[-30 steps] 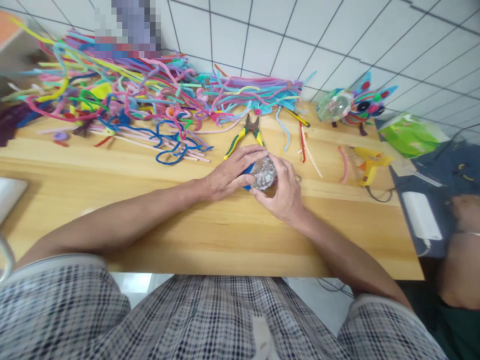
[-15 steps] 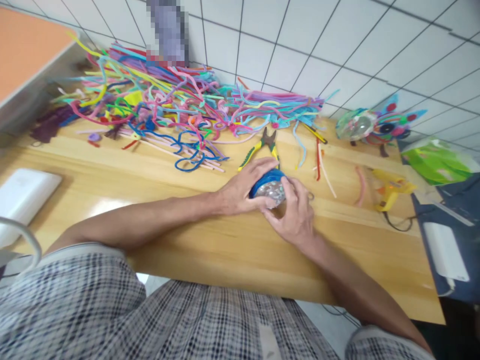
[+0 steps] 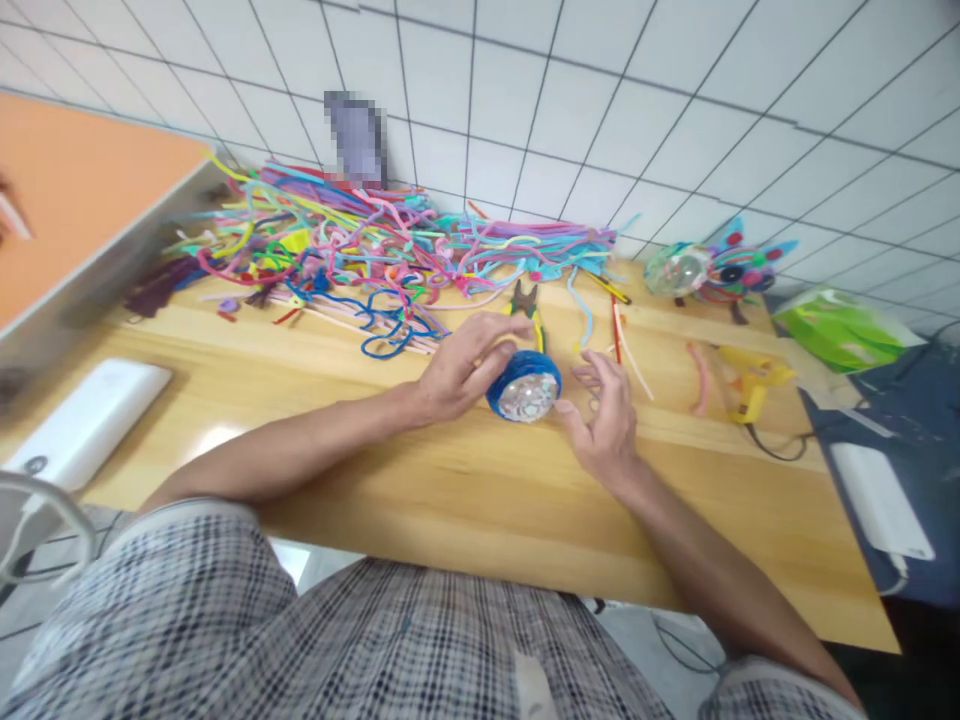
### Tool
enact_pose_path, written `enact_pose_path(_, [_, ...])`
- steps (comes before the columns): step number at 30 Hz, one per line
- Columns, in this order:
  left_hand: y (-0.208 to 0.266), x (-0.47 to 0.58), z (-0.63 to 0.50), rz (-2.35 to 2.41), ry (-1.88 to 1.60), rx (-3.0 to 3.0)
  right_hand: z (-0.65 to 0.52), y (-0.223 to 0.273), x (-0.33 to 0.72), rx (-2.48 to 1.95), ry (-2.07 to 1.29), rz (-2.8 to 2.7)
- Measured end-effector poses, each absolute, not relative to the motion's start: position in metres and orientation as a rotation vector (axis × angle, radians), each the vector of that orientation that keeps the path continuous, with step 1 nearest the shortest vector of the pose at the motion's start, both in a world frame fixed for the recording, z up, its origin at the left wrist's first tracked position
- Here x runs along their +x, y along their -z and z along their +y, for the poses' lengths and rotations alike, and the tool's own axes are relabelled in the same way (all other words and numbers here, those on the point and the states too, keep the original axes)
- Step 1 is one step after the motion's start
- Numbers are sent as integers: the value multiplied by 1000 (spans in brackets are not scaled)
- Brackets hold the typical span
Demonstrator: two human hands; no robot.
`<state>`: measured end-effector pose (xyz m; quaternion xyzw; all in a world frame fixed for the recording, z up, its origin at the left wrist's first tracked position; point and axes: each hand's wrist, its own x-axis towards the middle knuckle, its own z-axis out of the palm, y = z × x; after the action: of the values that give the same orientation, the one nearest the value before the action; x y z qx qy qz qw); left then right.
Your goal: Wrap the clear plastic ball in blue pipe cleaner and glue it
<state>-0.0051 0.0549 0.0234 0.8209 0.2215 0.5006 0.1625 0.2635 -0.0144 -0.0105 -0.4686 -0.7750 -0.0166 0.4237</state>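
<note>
The left hand curls against the left side of a ball, pinching it at its blue band, with the thumb by the band's upper left and the index finger reaching over toward the far side; the other fingertips are hidden. The ball has a clear, shiny face that tilts toward the person, with the blue band wrapped around the back of it. It sits between the two hands, nearer the left one; whether it also rests on the table cannot be told. The right hand is spread, its fingers slightly bent and parted, just to the right of the ball, the thumb close to its edge; whether they touch cannot be told.

Just beyond the ball and the left hand's fingers lie pliers with yellow and green handles. Past the left hand, toward the wall, spreads a heap of colourful pipe cleaners. Beyond the right hand lie a yellow and black cutter and a thin red stick. Farther to the right of that hand are a pink strip, a yellow glue gun and a green packet.
</note>
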Motion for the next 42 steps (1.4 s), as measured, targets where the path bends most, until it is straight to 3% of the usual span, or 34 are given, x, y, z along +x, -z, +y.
enact_pose_path(3, [-64, -23, 64, 651, -1388, 2434, -11, 7, 264, -1125, 42, -1922])
enact_pose_path(8, [-120, -98, 96, 1345, -1170, 2260, -6, 3, 266, -1111, 51, -1927])
enact_pose_path(12, [-113, -152, 123, 1693, -681, 2225, -4, -1, 265, -1096, 76, -1949])
enact_pose_path(17, [-78, -160, 139, 1602, -203, 2095, -2, -6, 260, -1072, 86, -1951])
enact_pose_path(19, [-74, -159, 142, 1617, -310, 2007, -2, -8, 260, -1062, 84, -1953])
enact_pose_path(24, [-91, -153, 150, 1777, -957, 1843, 2, -17, 258, -1062, 63, -1949])
enact_pose_path(28, [-106, -123, 151, 1691, -1222, 1876, 7, -35, 252, -1109, -60, -1950])
enact_pose_path(32, [-106, -81, 147, 1456, -1282, 1878, 30, -63, 235, -1170, -278, -1928])
enact_pose_path(36, [-91, -43, 144, 1309, -1271, 1941, 79, -89, 205, -1218, -722, -1815])
enact_pose_path(40, [-68, -16, 142, 1280, -1140, 2115, 133, -96, 176, -1301, -1085, -1691])
enact_pose_path(42, [-57, -11, 142, 1336, -1063, 2176, 151, -91, 166, -1324, -1106, -1653])
